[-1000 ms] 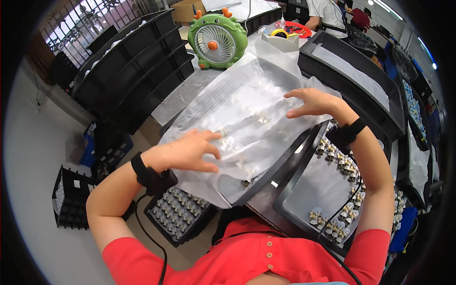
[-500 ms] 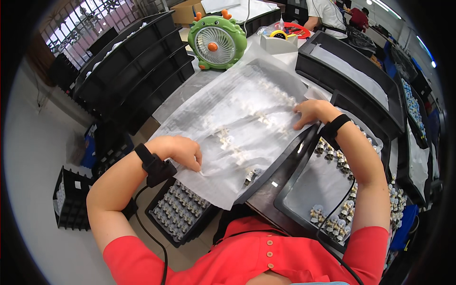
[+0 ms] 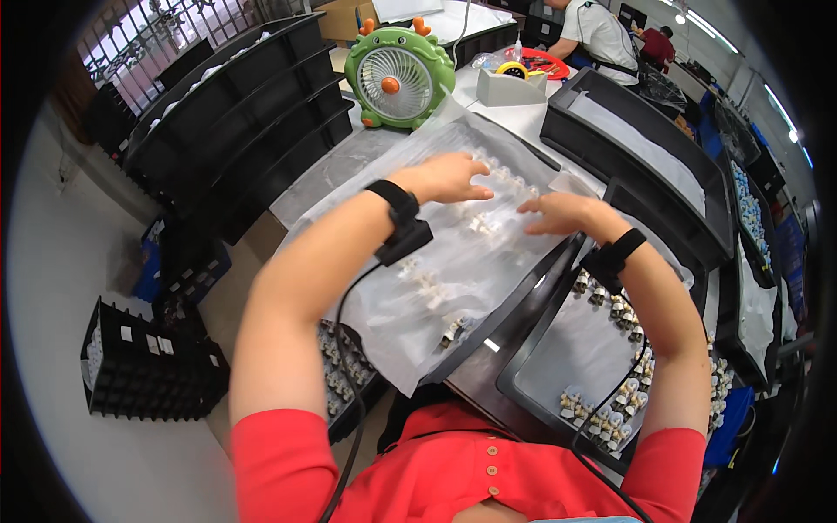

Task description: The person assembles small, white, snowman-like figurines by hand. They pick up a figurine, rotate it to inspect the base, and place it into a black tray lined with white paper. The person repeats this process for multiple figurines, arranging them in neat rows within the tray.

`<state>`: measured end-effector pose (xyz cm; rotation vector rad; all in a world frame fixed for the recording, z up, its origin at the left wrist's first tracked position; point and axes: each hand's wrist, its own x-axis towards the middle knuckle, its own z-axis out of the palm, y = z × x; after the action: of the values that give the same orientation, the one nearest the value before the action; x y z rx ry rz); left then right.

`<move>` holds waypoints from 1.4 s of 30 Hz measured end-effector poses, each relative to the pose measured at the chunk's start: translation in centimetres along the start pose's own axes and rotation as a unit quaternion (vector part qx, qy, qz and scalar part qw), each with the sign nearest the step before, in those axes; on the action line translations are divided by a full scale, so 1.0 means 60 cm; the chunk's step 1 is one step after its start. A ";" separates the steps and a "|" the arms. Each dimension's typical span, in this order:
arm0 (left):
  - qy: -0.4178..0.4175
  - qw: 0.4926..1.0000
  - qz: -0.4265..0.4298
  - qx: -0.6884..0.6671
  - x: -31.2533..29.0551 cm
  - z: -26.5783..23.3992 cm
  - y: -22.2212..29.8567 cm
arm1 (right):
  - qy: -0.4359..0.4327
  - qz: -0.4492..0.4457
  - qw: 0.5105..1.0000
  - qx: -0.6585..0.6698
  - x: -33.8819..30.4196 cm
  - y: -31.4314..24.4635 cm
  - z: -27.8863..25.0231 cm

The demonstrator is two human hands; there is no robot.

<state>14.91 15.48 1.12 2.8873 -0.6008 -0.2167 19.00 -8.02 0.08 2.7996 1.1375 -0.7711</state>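
Note:
A thin white translucent sheet lies across a dark tray, and small pale figurines show through it in rows. Over the far part of the sheet is my left hand, its fingers apart and holding nothing. My right hand hovers or rests at the sheet's right side, fingers spread and empty; whether they touch it I cannot tell. One figurine shows more plainly near the front edge. Beneath my left forearm, a lower tray of figurines is partly hidden.
Right of the sheet sits a second tray with figurines along its sides. Beyond it stands a black bin with white lining. A green fan is at the back, stacked black crates at the left. Another person works far off.
My left hand has left the sheet's near left edge and moved forward and right, its fingers opening. My right hand has shifted slightly left. The sheet lies flatter.

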 end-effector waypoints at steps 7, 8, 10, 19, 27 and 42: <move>-0.091 0.985 -0.144 -0.010 0.059 0.084 -0.016 | -0.027 -0.004 1.000 0.010 -0.012 -0.009 0.000; -0.094 0.983 -0.156 -0.017 0.059 0.088 -0.015 | -0.012 0.007 0.998 0.057 -0.014 -0.011 -0.012; -0.081 0.983 -0.163 -0.003 0.060 0.090 -0.016 | 0.108 -0.019 0.993 0.038 0.000 0.014 -0.015; -0.006 0.988 -0.151 -0.043 0.096 0.097 -0.007 | 0.184 0.100 0.970 0.127 0.023 0.076 0.000; 0.001 0.983 -0.180 -0.021 0.115 0.078 0.001 | 0.235 0.028 0.957 0.166 -0.029 0.062 -0.027; -0.103 0.978 0.175 -0.047 -0.186 -0.096 0.131 | 0.203 0.064 0.965 0.155 -0.267 0.093 0.055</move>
<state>2.82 13.82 9.52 2.6297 -1.0879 -0.4797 11.46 -23.19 3.53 3.3680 0.9265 -0.4016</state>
